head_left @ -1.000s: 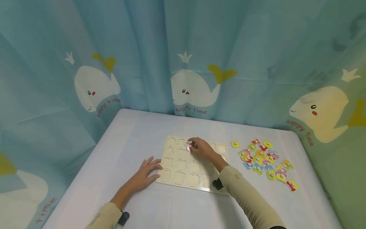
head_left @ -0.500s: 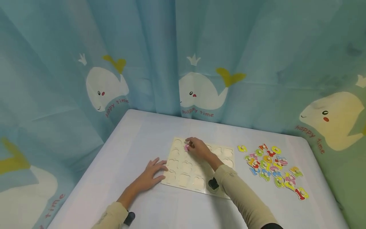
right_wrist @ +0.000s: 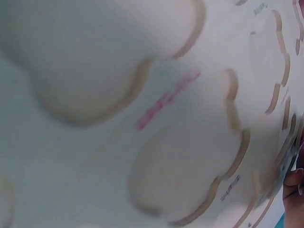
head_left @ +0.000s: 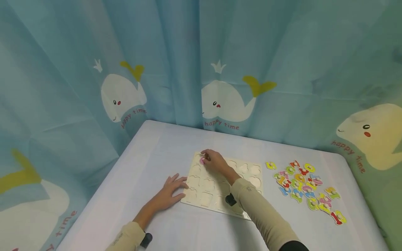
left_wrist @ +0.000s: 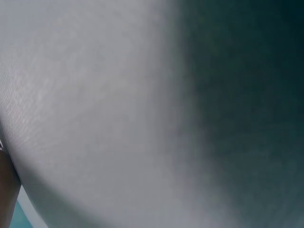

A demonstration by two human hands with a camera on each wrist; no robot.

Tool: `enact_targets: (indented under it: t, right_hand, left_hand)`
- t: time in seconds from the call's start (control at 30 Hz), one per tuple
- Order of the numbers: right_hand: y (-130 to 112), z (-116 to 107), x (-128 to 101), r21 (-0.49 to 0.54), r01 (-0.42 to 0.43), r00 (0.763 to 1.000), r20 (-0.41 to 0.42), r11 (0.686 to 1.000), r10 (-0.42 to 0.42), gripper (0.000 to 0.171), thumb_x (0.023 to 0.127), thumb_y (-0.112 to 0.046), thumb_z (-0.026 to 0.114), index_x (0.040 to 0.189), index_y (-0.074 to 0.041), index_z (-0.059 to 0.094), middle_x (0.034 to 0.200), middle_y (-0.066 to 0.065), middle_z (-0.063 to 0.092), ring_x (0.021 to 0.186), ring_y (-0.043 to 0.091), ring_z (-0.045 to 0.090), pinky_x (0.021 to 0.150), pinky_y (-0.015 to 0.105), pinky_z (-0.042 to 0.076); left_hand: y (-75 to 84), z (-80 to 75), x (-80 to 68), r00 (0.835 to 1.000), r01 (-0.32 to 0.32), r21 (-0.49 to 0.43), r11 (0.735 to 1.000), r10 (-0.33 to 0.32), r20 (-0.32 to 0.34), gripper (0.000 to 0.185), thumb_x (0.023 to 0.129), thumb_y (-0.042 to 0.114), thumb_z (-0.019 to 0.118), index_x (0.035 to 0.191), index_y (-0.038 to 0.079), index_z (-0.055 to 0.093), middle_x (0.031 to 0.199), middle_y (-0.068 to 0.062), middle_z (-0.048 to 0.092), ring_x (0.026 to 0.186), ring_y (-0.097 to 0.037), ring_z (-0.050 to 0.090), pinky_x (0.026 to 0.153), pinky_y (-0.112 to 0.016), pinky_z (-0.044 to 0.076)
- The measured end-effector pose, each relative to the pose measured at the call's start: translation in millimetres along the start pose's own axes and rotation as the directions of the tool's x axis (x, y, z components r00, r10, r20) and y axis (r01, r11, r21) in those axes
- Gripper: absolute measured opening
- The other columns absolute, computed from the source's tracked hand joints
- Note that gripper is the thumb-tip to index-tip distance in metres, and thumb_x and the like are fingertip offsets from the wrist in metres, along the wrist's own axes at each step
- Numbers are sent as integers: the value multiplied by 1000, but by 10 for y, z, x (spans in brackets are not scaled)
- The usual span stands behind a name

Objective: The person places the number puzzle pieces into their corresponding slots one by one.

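Note:
A pale wooden puzzle board [head_left: 196, 204] with several shallow cut-outs lies on the table. My right hand [head_left: 216, 163] pinches a pink puzzle piece [head_left: 202, 160] over the board's far left corner; whether it sits in a cut-out I cannot tell. In the right wrist view, cut-outs and small printed words fill most of the board [right_wrist: 109, 156], with part of the hand [right_wrist: 293, 183] at the right edge. My left hand [head_left: 171, 193] rests beside the board's left edge, fingers extended and fingertips touching it. Only a sliver of skin shows in the blurred left wrist view.
Several colourful number-shaped pieces [head_left: 299, 184] with knobs lie scattered to the board's right. A yellow 5 piece [head_left: 270, 165] lies a little apart from them. The white table [head_left: 176, 139] borders a blue curtain [head_left: 176, 69] printed with whales.
My right hand has carried the pink piece leftward across the board's far row to its corner. The left hand stays at the board's edge. The head view has turned slightly left.

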State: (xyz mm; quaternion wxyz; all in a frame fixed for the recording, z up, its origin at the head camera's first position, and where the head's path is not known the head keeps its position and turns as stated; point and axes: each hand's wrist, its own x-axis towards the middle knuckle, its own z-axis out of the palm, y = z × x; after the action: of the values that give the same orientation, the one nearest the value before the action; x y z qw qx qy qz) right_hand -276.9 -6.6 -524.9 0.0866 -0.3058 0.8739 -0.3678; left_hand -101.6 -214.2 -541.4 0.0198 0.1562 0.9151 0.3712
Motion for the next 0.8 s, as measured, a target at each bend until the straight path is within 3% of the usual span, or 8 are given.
enact_targets:
  t: [0.3,0.53,0.8]
  right_hand:
    - [-36,111,124,-58,34,999,36,998,-32,24,91,-8,61,115,-8,62,94,2,62,84,17,58,76,33,49]
    - [-59,142,168,-40,66,998,27,997,-65,27,91,-7,61,119,-6,59,96,5,62,86,20,58,77,36,50]
    - [-42,159,217,-33,16,1000,22,999,-15,28,92,-7,60,119,-6,57,97,6,61,87,21,58,81,38,49]
  left_hand:
    - [22,-10,-13,1000,-26,-11,1000,26,-7,19,90,20,62,108,15,61,139,-11,47,137,-40,18,108,-60,2]
    - [21,-9,-30,1000,-13,-4,1000,13,-15,18,89,19,63,107,16,61,139,-11,47,137,-40,19,108,-60,3]
    - [28,-14,-12,999,-45,8,999,45,-13,18,90,19,62,107,14,61,140,-13,46,136,-42,20,107,-62,4]
